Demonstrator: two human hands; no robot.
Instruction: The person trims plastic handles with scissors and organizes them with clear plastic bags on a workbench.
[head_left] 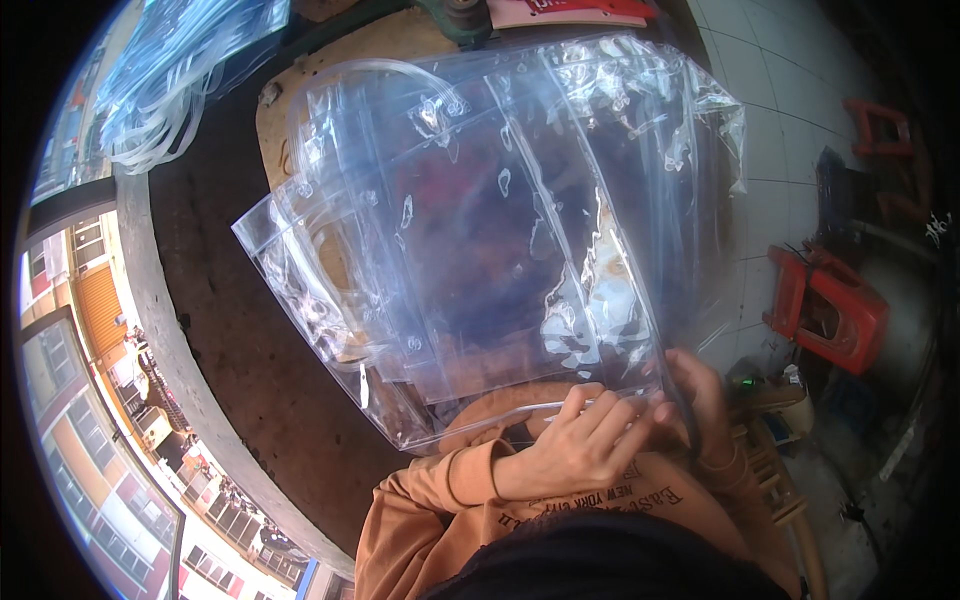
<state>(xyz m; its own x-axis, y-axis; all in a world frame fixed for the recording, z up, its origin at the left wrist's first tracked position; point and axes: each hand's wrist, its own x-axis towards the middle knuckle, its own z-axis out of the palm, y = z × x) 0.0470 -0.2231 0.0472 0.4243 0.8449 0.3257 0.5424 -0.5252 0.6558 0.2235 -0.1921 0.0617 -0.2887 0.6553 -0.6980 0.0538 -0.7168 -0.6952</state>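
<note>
A large clear plastic bag (480, 260) spreads across the dark counter (225, 280) and over a tan board (275, 120), its near corner reaching the person's lap. The left hand (585, 445) pinches the near edge between curled fingers; the right hand (700, 400) is at the same corner, its fingertips partly hidden — its exact grip I cannot tell. The film is glossy and creased — whether anything lies inside is unclear. More clear bags (195, 60) with whitish handles (160, 145) lie heaped at far left.

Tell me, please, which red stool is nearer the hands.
The lower red stool in the picture, closer to the right hand; the upper red stool is farther.
</note>
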